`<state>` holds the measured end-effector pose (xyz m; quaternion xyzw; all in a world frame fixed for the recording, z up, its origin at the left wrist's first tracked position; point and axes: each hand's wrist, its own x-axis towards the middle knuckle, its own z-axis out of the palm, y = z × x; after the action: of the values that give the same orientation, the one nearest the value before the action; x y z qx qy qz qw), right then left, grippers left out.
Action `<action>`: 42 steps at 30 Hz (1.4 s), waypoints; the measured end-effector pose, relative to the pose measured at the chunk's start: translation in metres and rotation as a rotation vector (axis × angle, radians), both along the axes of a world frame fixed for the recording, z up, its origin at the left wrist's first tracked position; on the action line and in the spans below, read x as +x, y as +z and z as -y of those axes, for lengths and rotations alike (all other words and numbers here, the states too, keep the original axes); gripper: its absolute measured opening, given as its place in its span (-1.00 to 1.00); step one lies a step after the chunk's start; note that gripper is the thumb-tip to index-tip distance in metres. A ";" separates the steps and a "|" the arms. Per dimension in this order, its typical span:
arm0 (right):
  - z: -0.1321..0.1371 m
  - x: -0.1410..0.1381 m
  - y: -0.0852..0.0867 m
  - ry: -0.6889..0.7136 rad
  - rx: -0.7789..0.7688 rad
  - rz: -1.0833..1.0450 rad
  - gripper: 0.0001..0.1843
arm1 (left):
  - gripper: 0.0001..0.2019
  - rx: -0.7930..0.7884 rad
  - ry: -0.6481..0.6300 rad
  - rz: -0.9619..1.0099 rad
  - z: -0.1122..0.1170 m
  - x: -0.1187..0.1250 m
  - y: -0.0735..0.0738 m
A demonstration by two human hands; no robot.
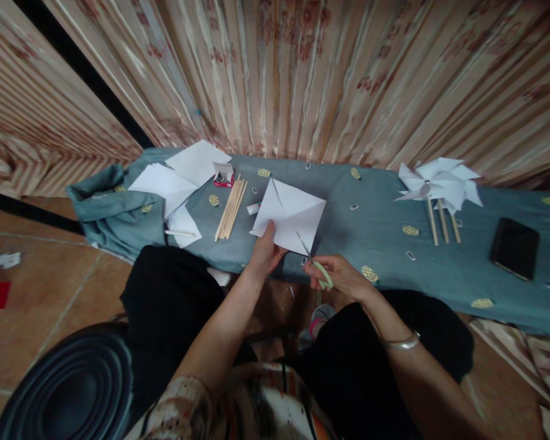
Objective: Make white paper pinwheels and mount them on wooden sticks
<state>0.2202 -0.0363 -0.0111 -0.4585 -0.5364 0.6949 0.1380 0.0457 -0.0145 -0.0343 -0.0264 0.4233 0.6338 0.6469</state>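
Note:
My left hand [264, 252] pinches the near edge of a white square of paper [289, 214] creased along its diagonals, holding it up over the blue-grey cloth [380, 244]. My right hand [337, 276] is closed round the pale green handles of a pair of scissors [312, 260]. The blades point up into the paper's lower corner.
On the cloth lie loose white sheets [174, 180], a bundle of wooden sticks [230, 208], a small red box [223, 177], finished paper pinwheels on sticks [437, 186] and a black phone [514, 247]. Striped curtains hang behind. A dark round stool [68, 391] stands at lower left.

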 end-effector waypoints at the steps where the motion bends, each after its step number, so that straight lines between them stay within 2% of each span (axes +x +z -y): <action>1: 0.000 0.000 0.000 0.003 0.006 0.000 -0.56 | -0.75 0.004 0.000 0.000 0.000 0.000 -0.001; 6: 0.000 -0.001 0.001 0.005 0.024 0.022 -0.54 | -0.73 0.025 0.005 0.006 0.000 0.000 -0.004; 11: 0.000 -0.001 0.000 -0.002 0.022 0.029 -0.54 | -0.72 0.009 0.007 0.010 0.000 0.000 0.000; 17: -0.001 0.000 -0.005 -0.008 0.011 0.008 -0.53 | -0.62 0.003 -0.006 0.003 0.001 0.000 0.001; 25: -0.003 -0.004 -0.004 -0.024 0.012 0.031 -0.53 | -0.72 0.008 -0.001 0.013 0.001 0.001 0.002; 33: -0.002 -0.006 -0.003 -0.050 0.024 0.046 -0.51 | -0.72 0.017 -0.027 0.006 0.002 0.000 0.001; 38: -0.004 -0.006 -0.002 -0.018 0.038 0.064 -0.51 | -0.65 0.002 -0.057 0.013 0.002 -0.001 0.001; 42: -0.004 -0.006 -0.001 -0.008 0.050 0.063 -0.51 | -0.71 0.014 -0.042 0.015 0.002 -0.001 0.002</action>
<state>0.2139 -0.0321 -0.0123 -0.4790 -0.5558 0.6659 0.1353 0.0451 -0.0163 -0.0327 -0.0179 0.4146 0.6227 0.6634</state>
